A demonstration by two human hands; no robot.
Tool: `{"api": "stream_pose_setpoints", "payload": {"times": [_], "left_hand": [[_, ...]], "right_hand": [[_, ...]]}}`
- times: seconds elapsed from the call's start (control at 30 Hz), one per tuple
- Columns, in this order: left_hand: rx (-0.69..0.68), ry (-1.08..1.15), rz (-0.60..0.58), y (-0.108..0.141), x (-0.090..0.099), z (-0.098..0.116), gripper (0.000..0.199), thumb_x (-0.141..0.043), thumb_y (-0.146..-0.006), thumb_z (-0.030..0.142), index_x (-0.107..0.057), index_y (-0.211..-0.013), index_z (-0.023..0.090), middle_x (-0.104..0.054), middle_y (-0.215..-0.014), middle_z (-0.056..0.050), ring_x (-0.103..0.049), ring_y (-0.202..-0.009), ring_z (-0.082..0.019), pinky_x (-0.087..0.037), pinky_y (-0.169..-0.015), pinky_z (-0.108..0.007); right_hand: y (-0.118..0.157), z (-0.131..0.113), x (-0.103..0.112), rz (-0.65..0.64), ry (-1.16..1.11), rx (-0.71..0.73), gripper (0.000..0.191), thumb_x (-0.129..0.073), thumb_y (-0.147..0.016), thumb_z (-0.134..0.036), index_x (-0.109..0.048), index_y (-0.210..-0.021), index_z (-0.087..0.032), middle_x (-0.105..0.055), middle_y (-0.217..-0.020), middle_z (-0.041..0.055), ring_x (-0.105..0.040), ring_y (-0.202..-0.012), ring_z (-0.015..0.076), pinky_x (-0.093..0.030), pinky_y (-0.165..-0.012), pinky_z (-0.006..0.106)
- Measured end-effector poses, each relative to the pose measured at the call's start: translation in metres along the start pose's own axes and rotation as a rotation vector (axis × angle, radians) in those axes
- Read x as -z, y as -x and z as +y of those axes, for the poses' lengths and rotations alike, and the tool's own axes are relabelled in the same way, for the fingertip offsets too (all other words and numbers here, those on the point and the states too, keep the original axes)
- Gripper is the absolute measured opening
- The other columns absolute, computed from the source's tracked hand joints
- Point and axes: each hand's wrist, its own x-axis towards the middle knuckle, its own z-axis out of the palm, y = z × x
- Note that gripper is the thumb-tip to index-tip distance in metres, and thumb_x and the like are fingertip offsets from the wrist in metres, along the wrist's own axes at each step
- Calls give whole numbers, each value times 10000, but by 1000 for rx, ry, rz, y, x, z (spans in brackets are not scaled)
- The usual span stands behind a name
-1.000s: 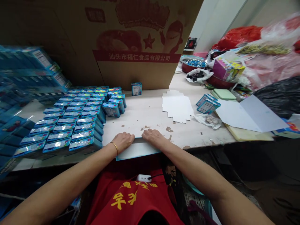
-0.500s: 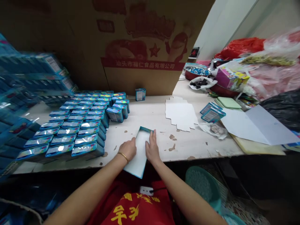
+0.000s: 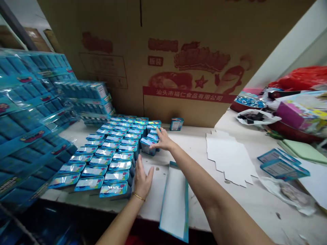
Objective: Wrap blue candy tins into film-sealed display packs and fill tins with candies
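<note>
Small blue boxes (image 3: pixel 119 165) stand in several packed rows on the left of the table. Beside their right edge, my left hand (image 3: pixel 143 180) is open, fingers straight and thumb apart. My right hand (image 3: pixel 165 140) reaches to a few blue boxes (image 3: pixel 147 146) standing off the rows' right side. Its fingers are spread, fingertips at or very near those boxes; exact contact is unclear. Between my arms lies a shallow open tray (image 3: pixel 174 200) of folded card, white inside with blue edges. It juts over the table's front edge, and neither hand touches it.
A big printed carton (image 3: pixel 189 109) stands behind. Wrapped stacks of blue boxes (image 3: pixel 30 115) rise at left. One blue box (image 3: pixel 176 124) stands before the carton. To the right are a flat white card blank (image 3: pixel 230 156), tilted blue boxes (image 3: pixel 283 166) and a bowl of wrapped pieces (image 3: pixel 247 102).
Both hands have let go of the card tray, which now lies on the table edge. They have moved left to the blue boxes, the right hand farther forward. The view has shifted left.
</note>
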Motion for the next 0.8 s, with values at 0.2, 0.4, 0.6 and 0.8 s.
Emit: {"api": "stream_pose_setpoints", "payload": {"times": [0.2,0.4,0.6,0.8], "left_hand": [[50,114,132,-39,-29,-2,685,-437,-826,315,-60,-1378,169,-183,-1424,-177,-196,-1312,-252,-268,-1035,-441],[87,127,140,-39,-27,-3,709,-530,-770,370,-170,-1357,201,-355,-1321,-164,-379,-1212,-254,-344,-979,-434],[49,323,34,-60,-25,11,700,-365,-817,540,-169,-1372,162,-352,-1359,-139,-315,-1263,-222,-268,-1036,-385],[193,600,7,-104,-49,21,603,-244,-858,539,-323,-1327,168,-337,-1392,-64,-295,-1278,-190,-244,-1059,-331]], "right_hand": [[11,3,-9,55,160,165,999,-688,-538,-505,-216,-1361,-192,-132,-1405,169,-130,-1282,358,-221,-1002,475],[10,25,12,-29,105,362,946,-709,-527,-413,-272,-1337,-197,-195,-1355,158,-233,-1236,327,-288,-969,444],[34,56,33,-157,-109,388,980,-716,-537,-422,-224,-1363,-232,-139,-1415,121,-146,-1297,298,-218,-1020,423],[38,55,-22,180,-706,77,663,-224,-868,-505,91,-1382,-227,-142,-1451,80,-243,-1292,174,-306,-992,367]]}}
